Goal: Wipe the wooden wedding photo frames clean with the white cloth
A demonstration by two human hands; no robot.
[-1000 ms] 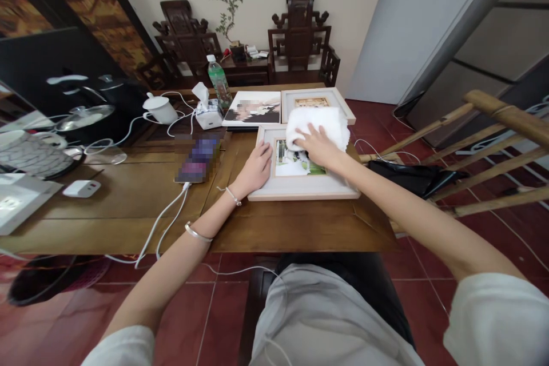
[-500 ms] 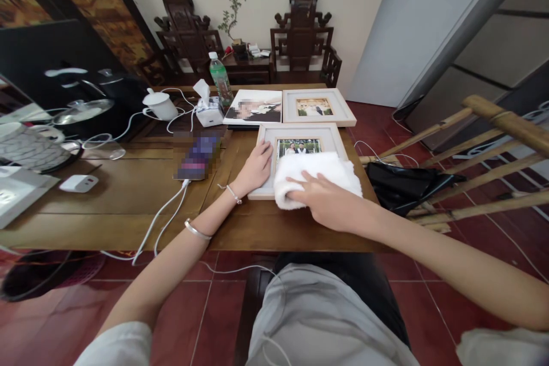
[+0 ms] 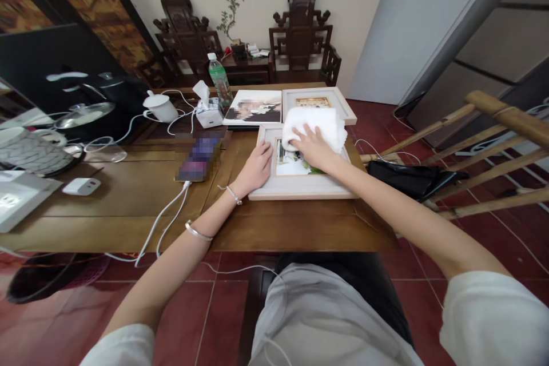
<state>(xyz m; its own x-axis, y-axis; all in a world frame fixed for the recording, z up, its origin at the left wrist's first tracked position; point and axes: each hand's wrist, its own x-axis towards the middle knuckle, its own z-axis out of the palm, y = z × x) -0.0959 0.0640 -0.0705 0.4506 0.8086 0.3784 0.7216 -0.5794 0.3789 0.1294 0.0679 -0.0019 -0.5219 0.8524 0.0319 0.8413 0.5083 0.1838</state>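
A picture frame (image 3: 302,187) with a pale border and light wooden edge lies flat on the table, its photo partly covered. At its left side, my left hand (image 3: 257,166) grips the edge, fingers bent over the border. My right hand (image 3: 315,148) is closed on a folded white towel (image 3: 319,123), pressed against the upper part of this frame. The towel also overlaps the near side of a second picture frame (image 3: 345,108) behind it. Left of that second frame is a white-edged photo panel (image 3: 257,104) on a dark base.
Left on the wooden table (image 3: 128,200) are a phone (image 3: 198,159) on a white cable, a tissue box (image 3: 210,112), a green bottle (image 3: 219,79), a lidded white cup (image 3: 160,107) and a white charger (image 3: 81,186). A bamboo rack (image 3: 506,120) stands at the right.
My right hand has slid the towel away from me, from the frame's lower half to its upper edge. More of the lower photo and border shows. My left hand stays put.
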